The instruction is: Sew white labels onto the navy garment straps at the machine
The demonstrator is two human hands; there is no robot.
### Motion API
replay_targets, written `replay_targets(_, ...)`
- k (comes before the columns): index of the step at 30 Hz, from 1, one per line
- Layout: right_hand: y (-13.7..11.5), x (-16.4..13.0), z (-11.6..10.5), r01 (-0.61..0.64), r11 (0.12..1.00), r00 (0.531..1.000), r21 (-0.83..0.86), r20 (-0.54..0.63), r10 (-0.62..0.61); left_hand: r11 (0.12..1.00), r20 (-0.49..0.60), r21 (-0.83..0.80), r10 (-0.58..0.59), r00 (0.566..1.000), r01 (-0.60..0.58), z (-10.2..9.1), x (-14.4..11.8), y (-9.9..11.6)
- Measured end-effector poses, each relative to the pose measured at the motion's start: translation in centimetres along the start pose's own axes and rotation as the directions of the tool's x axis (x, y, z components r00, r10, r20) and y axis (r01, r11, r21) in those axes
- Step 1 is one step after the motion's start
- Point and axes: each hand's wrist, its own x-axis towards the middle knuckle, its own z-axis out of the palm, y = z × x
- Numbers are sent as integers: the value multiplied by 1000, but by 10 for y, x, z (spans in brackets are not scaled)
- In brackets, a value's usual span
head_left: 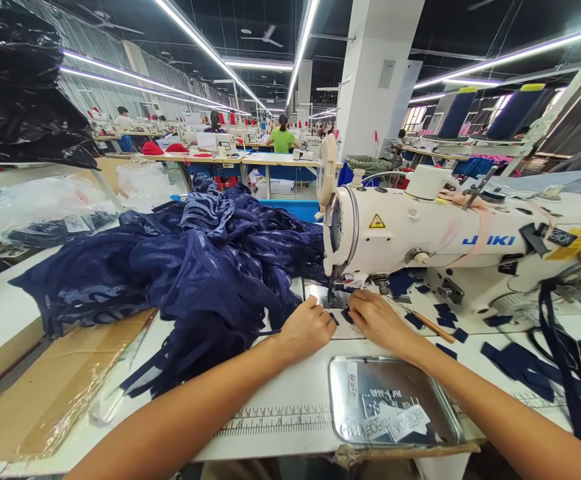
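A white sewing machine [395, 227] stands on the table, its needle area over a shiny metal plate [315, 293]. Just left of and in front of the needle, my left hand [306, 328] is closed, with a narrow navy strip running out beside it. Close to the needle on the right, my right hand [373, 317] pinches at a small dark navy fabric piece [346, 316]. What lies between the fingertips is mostly hidden. A large heap of navy garments with lighter wavy trim [220, 253] fills the area left of the machine.
Small navy fabric squares [520, 367] and a wooden-handled tool [433, 327] lie right of my hands. A metal tray [395, 407] with labels sits at the front edge. Cardboard [65, 387] lies at left; thread cones [455, 113] stand behind. Other people work farther back.
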Motion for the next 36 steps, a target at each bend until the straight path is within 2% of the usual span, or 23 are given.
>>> replay_targets(4,4,-2,3,33,996,999,79,-32,-30,1000,-23,1,-4,1000,4,1,0,-1)
replay_targets(12,2,-12,3,109,994,990,13,-95,-108,1000,-4,-4,-13,1000,13,1,0,0)
replay_targets(18,-10,-7,7,13,987,985,-160,-167,-40,1000,-2,-12,-20,1000,20,2,0,0)
replay_targets(21,-13,-4,5,-7,979,991,-204,-135,-22,1000,-19,-14,-17,1000,16,2,1,0)
replay_targets(23,-10,-2,3,-13,988,996,-155,-89,-1,1000,-24,-12,-15,1000,15,2,1,-1)
replay_targets(26,-2,0,3,-19,999,999,47,-34,20,1000,-32,-7,-14,999,14,2,0,-1)
replay_targets(31,6,3,12,-40,930,996,365,-57,65,999,-122,8,-41,992,42,2,-1,-2)
replay_targets(36,6,6,16,-33,885,996,465,-54,65,999,-175,31,-13,984,19,4,2,-2)
